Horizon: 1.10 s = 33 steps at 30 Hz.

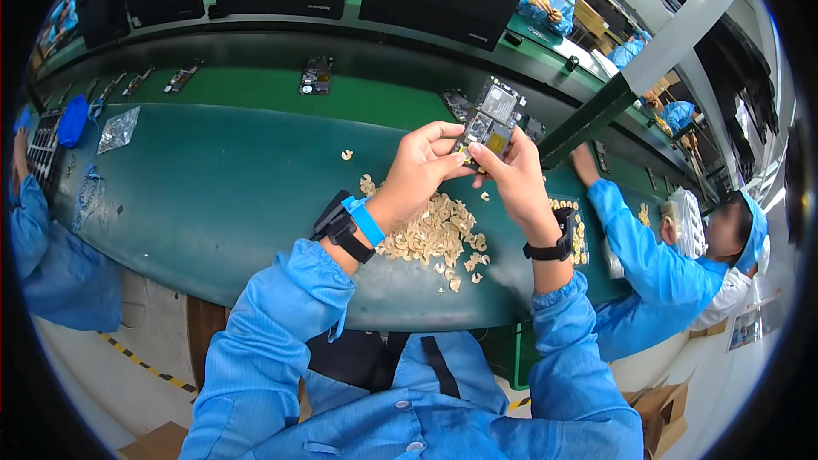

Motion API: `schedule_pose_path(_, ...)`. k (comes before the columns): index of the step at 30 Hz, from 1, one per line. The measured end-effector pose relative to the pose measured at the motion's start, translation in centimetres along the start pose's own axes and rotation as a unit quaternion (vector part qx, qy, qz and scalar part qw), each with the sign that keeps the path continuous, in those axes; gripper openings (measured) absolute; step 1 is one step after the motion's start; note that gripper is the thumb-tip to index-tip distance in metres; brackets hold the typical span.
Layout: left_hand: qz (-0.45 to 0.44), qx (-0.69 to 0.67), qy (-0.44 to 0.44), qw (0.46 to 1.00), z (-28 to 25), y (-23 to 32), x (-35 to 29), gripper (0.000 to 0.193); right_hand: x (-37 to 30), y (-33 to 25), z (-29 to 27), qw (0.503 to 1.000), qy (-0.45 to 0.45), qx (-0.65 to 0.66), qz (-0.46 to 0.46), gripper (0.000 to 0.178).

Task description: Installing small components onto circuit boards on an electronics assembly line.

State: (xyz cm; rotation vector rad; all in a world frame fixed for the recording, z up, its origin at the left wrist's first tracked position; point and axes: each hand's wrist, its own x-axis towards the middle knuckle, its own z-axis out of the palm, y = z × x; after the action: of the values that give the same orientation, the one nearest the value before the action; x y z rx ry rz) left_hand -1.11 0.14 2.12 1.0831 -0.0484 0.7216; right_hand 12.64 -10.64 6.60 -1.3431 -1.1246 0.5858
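Note:
Both my hands hold a black circuit board with silver shields, raised above the green bench. My left hand grips its lower left edge, the thumb pressed near a yellow spot at the board's bottom. On the right side, my right hand closes round the board, its thumb laid across the lower face. Below my hands a heap of small cream, crescent-shaped pieces lies on the bench mat, with a few scattered apart. A sheet of round yellow pieces sits beside my right wrist, partly hidden.
More circuit boards lie along the green conveyor beyond the bench. A slanted green-and-white post rises at right. Co-workers in blue sit on either side, one arm reaching toward the line. A clear plastic bag lies far left.

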Motion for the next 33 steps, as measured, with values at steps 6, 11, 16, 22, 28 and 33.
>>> schedule_pose_path(6,-0.01,-0.051,0.03,0.998,-1.3,-0.2,0.4,0.039,1.2,-0.1,0.5,0.998,-0.007,0.014,0.068,0.03)
schedule_pose_path(11,0.029,0.087,0.211,0.973,-3.1,-1.5,0.8,0.045,5.1,2.8,1.9,0.998,-0.008,-0.04,0.053,0.021)
schedule_pose_path(16,0.071,0.26,0.32,0.908,-4.0,-2.9,1.6,0.053,12.4,9.0,1.7,0.992,-0.013,-0.097,0.084,0.03)
schedule_pose_path(22,0.026,0.271,0.321,0.907,-4.7,-3.4,1.2,0.051,13.8,9.7,1.4,0.982,-0.005,-0.162,0.093,0.03)
schedule_pose_path(28,0.062,0.253,0.3,0.918,-5.2,-3.7,1.0,0.039,12.8,9.9,-3.7,0.82,0.129,-0.556,-0.044,0.033)
schedule_pose_path(33,-0.034,0.244,0.207,0.947,-4.4,-4.2,1.3,0.03,13.8,14.6,-7.5,0.849,0.122,-0.504,0.1,0.067)
